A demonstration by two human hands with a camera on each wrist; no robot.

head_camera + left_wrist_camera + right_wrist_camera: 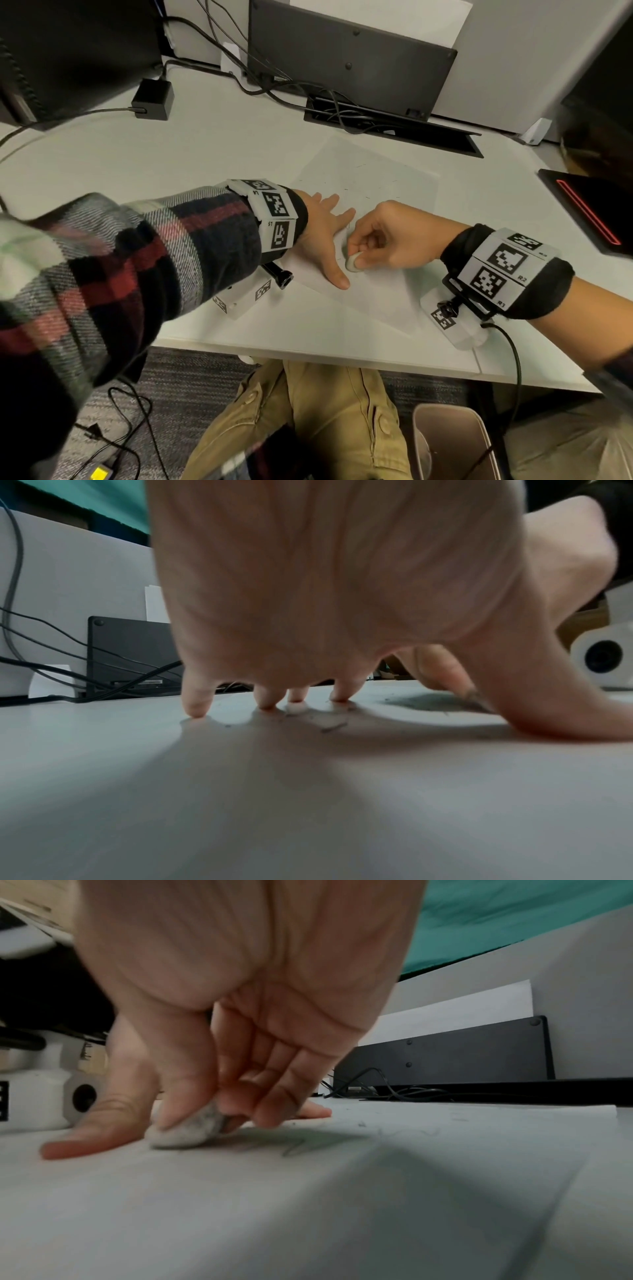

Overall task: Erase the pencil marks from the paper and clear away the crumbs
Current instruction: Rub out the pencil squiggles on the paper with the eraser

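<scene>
A white sheet of paper lies on the desk with faint pencil marks and dark crumbs on it. My left hand lies flat on the sheet's left part, fingers spread; in the left wrist view its fingertips press the paper. Just to its right, my right hand pinches a small rounded, grey-smudged eraser between thumb and fingers. The eraser touches the paper beside my left thumb.
At the back are a black power adapter, cables, an open cable tray and a dark upright panel. A black device with a red stripe lies far right. A waste bin stands below the desk's front edge.
</scene>
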